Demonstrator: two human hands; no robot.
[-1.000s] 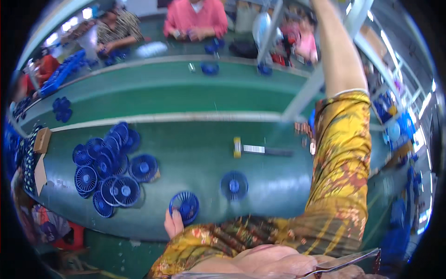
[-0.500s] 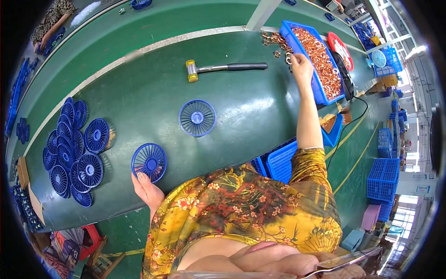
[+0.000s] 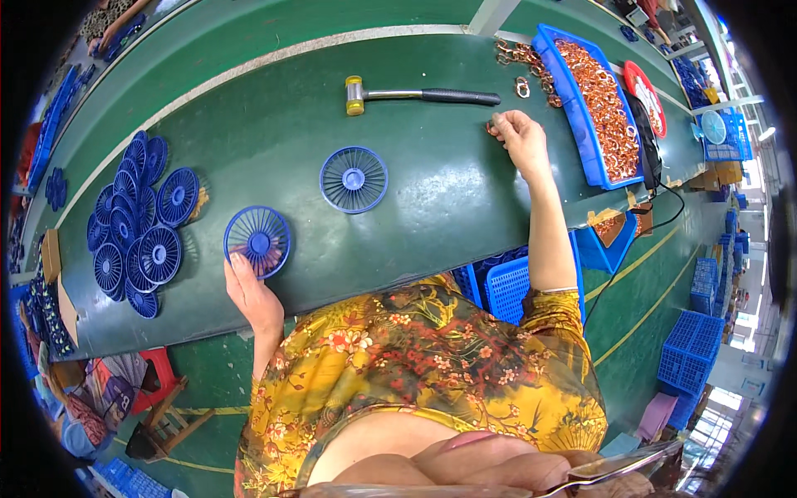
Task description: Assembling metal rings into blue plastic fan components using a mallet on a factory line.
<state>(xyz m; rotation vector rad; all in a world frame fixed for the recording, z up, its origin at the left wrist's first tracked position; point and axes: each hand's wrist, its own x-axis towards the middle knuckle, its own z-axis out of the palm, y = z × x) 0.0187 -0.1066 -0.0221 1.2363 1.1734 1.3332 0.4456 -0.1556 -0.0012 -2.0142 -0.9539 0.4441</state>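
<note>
My left hand grips the lower rim of a round blue plastic fan grille, held tilted over the green table. Between the fingertips of my right hand, a small copper-coloured ring partly shows; the fingers hide the rest. A second blue grille lies flat on the table between my hands. Beyond my right hand rests a mallet with a yellow-faced head and a black grip. Loose copper-coloured rings lie beside a blue tray heaped with such rings.
At the left is a pile of blue grilles. A red round tray with white pieces stands past the blue tray, near a black cable. Blue crates sit below the near table edge. Another person's arm shows far left.
My right hand has drawn back from beside the blue tray toward me and left, with a ring in its fingers. My left hand still holds its grille. The whole view has shifted slightly.
</note>
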